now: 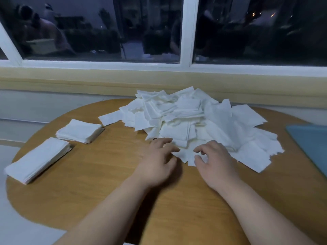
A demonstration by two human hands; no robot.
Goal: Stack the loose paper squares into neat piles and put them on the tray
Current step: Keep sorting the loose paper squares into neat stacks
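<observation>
Left hand (157,165) lies flat-fingered on the messy heap of white paper squares (185,112), right hand (215,161) loosely curled over it, gripping nothing.

A round wooden table (106,183) with a light oak grain fills the foreground. Just behind the table runs a pale yellow ledge (70,80). Above the ledge stands a white-framed window (186,32), its dark panes showing dim reflections. Between the table and the ledge is a pale wall (35,106).
</observation>
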